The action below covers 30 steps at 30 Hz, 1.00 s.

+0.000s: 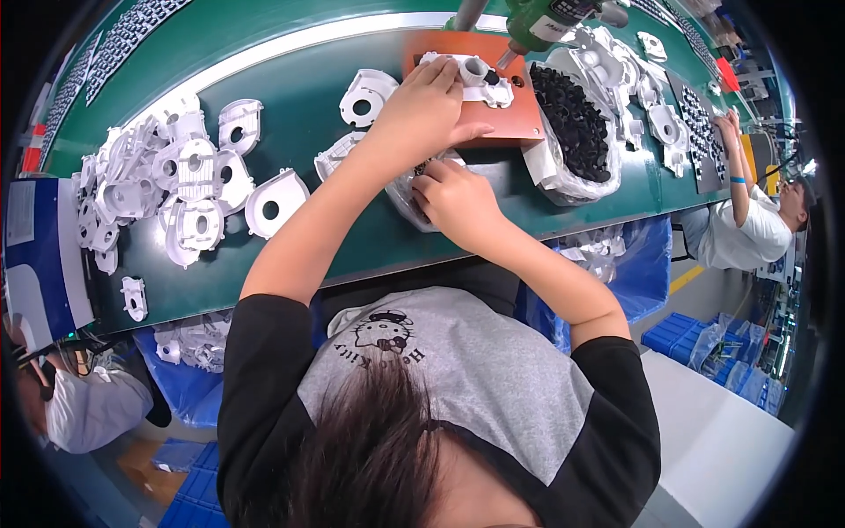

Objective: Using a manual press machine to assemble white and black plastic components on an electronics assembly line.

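A white plastic part point(496, 91) with a round tube end lies on an orange fixture block point(519, 123). My left hand point(427, 110) bends over the part's left end, fingers pressed together against it, thumb stretched along the block's front side. A black piece point(491, 77) sits by the tube end. Above the block hangs a green power driver point(537, 26), its tip close to the part. Nearer to me, my right hand point(456, 198) dips into a plastic-lined tray point(407, 204), fingertips pinched together. Whatever they pinch is too small and hidden to name.
White plastic housings point(198, 167) pile up at the left of the green table point(361, 251). Right of the block stands a lined box of black parts point(572, 123), with more white parts point(664, 128) beyond. A co-worker point(748, 211) works at the far right. Blue bins point(638, 273) hang below the edge.
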Each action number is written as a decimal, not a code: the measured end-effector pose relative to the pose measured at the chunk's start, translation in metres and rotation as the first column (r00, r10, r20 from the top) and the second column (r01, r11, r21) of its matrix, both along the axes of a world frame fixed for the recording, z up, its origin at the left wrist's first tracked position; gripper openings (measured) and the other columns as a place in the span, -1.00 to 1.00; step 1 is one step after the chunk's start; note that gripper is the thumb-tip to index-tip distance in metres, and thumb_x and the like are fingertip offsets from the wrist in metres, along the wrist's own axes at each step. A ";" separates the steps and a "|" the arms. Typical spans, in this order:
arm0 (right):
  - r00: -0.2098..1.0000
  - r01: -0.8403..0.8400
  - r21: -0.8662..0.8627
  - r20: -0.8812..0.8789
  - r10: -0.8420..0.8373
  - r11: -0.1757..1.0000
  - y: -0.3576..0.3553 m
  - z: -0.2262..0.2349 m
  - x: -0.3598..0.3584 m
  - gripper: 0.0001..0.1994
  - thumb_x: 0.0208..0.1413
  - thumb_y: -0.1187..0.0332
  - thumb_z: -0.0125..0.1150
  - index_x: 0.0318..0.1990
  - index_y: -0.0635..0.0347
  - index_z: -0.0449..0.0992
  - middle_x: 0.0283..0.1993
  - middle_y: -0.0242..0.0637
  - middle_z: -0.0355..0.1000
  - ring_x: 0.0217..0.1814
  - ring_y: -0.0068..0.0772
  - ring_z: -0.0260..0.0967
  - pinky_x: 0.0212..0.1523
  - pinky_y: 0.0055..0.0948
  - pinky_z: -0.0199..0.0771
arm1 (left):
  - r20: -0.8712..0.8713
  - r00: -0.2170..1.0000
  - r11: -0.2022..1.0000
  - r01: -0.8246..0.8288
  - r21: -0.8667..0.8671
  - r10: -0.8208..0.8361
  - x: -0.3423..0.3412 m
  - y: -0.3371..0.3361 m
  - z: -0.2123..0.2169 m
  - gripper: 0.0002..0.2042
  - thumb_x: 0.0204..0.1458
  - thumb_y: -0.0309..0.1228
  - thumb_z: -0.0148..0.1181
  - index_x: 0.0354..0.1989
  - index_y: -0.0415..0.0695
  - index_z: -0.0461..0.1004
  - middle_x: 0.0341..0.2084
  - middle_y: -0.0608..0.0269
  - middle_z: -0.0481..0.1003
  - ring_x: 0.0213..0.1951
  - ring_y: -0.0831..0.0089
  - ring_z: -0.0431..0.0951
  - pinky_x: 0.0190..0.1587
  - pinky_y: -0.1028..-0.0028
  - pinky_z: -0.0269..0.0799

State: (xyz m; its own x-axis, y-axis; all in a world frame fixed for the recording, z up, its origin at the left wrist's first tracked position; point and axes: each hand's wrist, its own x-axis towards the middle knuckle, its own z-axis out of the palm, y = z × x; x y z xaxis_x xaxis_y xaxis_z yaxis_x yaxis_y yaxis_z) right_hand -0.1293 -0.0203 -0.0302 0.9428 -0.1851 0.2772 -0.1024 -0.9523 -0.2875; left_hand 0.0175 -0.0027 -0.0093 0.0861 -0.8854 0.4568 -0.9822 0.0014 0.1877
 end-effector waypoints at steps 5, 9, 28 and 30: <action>1.000 0.001 0.052 -0.028 0.000 0.999 0.002 0.001 0.003 -0.90 -0.18 0.41 0.21 -0.45 0.20 0.52 -0.38 -0.30 0.38 -0.38 -0.24 0.41 -0.41 -0.30 0.45 | 0.028 0.999 0.997 0.027 -0.078 -0.025 0.002 0.000 -0.005 -0.34 -0.07 -0.01 0.14 -0.12 -0.53 0.37 -0.05 -0.17 0.36 0.10 0.03 0.29 0.18 0.25 0.16; 0.999 0.040 0.169 -0.040 -0.034 0.985 -0.004 0.005 0.004 -0.89 -0.18 0.41 0.21 -0.44 0.20 0.53 -0.32 -0.27 0.41 -0.36 -0.20 0.42 -0.38 -0.29 0.46 | 0.012 1.000 0.996 0.023 -0.088 -0.022 0.001 0.001 -0.003 -0.35 -0.08 -0.03 0.16 -0.12 -0.52 0.37 -0.05 -0.16 0.36 0.09 0.04 0.29 0.18 0.25 0.15; 0.880 0.192 0.775 0.135 -0.455 0.602 -0.123 0.068 0.001 -0.78 -0.03 0.38 0.17 -0.29 0.39 0.51 -0.40 -0.29 0.47 -0.36 -0.60 0.36 -0.30 -0.62 0.33 | 0.091 0.996 1.000 -0.019 0.014 0.018 -0.012 0.004 0.002 -0.19 -0.30 -0.04 0.35 -0.06 -0.58 0.27 0.03 -0.30 0.25 0.14 -0.06 0.22 0.22 0.17 0.10; 0.873 0.184 0.818 0.118 -0.473 0.545 -0.135 0.047 0.011 -0.74 -0.07 0.34 0.20 -0.29 0.38 0.52 -0.41 -0.28 0.45 -0.37 -0.56 0.34 -0.30 -0.58 0.31 | 0.080 0.997 1.000 0.005 -0.015 -0.004 -0.010 0.003 0.001 -0.22 -0.31 -0.07 0.35 -0.08 -0.58 0.28 0.01 -0.28 0.26 0.13 -0.05 0.23 0.23 0.18 0.10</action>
State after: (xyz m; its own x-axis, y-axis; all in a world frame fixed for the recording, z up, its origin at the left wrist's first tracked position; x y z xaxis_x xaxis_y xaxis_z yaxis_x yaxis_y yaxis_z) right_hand -0.1186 -0.1550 0.0173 0.6638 -0.7389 0.1160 -0.1352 -0.2711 -0.9530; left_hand 0.0075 0.0003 -0.0087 0.0447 -0.8788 0.4750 -0.9941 0.0079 0.1083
